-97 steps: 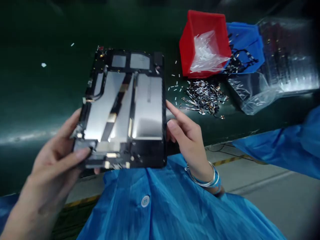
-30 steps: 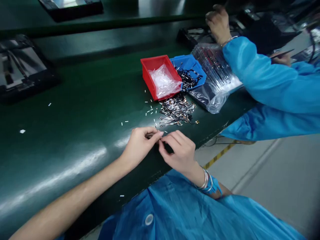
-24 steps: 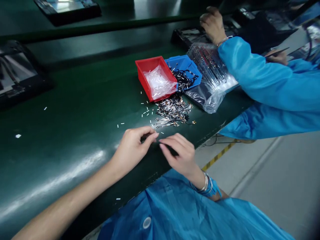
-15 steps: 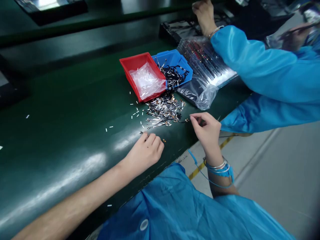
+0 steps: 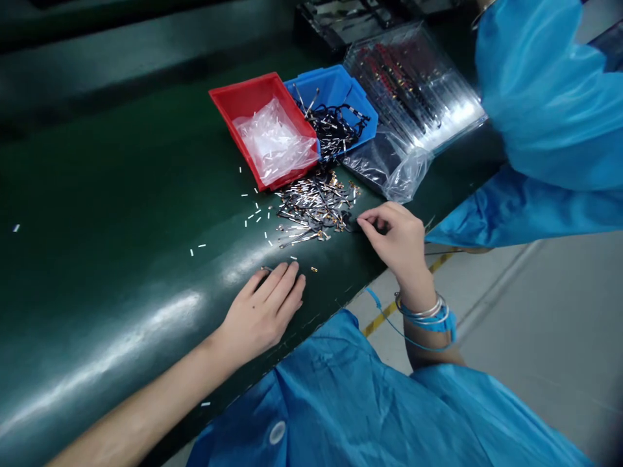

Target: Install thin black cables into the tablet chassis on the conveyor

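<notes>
My left hand (image 5: 265, 310) lies on the green tabletop with its fingers stretched out and slightly apart. A small dark piece (image 5: 265, 268) shows at its thumb and index fingertips, mostly hidden. Just beyond the fingers is a tiny gold connector (image 5: 314, 269). My right hand (image 5: 396, 237) pinches thumb and index together at the right edge of a pile of short black cables (image 5: 316, 206) with silver and gold ends. Whatever sits between those fingertips is too small to make out.
Behind the pile stand a red bin (image 5: 243, 146) with a clear plastic bag and a blue bin (image 5: 363, 97) of black cables. Clear plastic trays (image 5: 409, 91) lie to the right, near a co-worker's blue sleeve (image 5: 545, 104). Small white strips (image 5: 202, 246) are scattered on the green table (image 5: 121, 214).
My left hand has gone from curled fingers to stretched-out ones and shifted slightly left. My right hand stays pinched, slightly nearer the pile. The view has shifted, and the co-worker's hand has left it.
</notes>
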Tool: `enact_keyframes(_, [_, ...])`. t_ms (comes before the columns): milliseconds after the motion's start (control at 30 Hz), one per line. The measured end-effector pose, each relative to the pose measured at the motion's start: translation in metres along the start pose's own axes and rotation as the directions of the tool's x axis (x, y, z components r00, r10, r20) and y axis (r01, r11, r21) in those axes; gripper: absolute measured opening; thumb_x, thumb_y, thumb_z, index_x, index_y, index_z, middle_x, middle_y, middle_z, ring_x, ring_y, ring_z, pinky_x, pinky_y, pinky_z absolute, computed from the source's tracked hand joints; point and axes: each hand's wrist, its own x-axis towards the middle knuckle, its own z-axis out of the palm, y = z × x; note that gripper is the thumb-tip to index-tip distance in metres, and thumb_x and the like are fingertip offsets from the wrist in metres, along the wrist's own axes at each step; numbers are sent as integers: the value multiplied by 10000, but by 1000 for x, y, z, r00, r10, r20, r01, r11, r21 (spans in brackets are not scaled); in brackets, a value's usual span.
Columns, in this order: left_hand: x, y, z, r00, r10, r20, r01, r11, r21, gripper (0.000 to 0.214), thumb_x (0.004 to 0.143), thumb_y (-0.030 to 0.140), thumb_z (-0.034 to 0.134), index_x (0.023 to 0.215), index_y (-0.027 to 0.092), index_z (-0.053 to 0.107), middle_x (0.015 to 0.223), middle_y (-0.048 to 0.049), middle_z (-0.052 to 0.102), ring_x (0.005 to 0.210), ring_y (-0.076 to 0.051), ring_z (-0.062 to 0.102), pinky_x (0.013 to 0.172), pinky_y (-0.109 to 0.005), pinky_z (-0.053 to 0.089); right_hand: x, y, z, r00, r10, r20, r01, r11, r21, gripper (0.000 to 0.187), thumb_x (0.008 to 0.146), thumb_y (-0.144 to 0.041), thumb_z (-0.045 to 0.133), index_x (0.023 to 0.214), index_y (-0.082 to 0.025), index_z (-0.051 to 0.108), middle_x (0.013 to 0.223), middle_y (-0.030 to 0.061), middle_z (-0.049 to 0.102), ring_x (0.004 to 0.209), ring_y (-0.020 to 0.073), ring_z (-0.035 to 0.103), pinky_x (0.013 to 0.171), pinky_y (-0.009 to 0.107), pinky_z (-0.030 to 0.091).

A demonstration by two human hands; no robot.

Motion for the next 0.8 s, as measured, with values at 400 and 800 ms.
enact_keyframes(400, [-7, 14, 6, 986, -63, 154, 65, 998, -7, 477, 998, 297, 301, 1323, 48, 546, 1341, -154, 577, 1211, -281, 519, 963, -395, 366, -59, -65, 22, 993, 76, 88, -93, 973, 212, 94, 817, -167, 630, 745, -209, 675, 655, -25, 591, 595, 115, 505, 549, 260, 408])
enact_keyframes(800, [-8, 12, 7, 978, -42, 204, 55, 997, -60, 500, 979, 334, 379, 1363, 38, 499, 1396, -157, 525, 1270, -289, 471, 1001, -400, 373, -60, -69, 25, 996, 49, 71, -55, 995, 81, 112, 843, -221, 600, 763, -214, 678, 640, -16, 588, 573, 123, 518, 527, 269, 424])
